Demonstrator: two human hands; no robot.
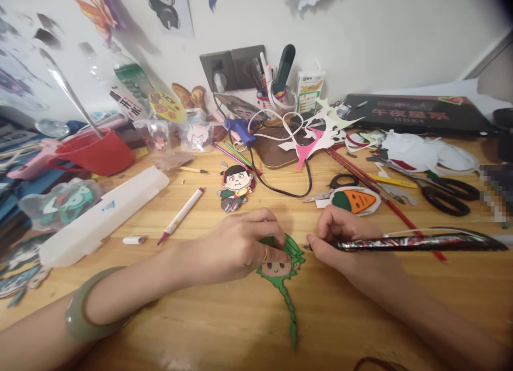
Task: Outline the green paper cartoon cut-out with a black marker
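A green paper cutout (285,277) with a small brown face and a long tail lies on the wooden desk (224,328) in front of me. My left hand (240,245) presses down on its top, fingers curled over it, a ring on one finger. My right hand (340,237) is closed around a long dark patterned pen (412,244), whose tip touches the cutout's right edge.
A carrot cutout (355,201), a cartoon figure cutout (235,186), a red-tipped marker (181,215) with its cap (134,240), black scissors (447,192), a white plastic case (100,213), a red cup (94,152) and paper scraps (316,133) crowd the desk.
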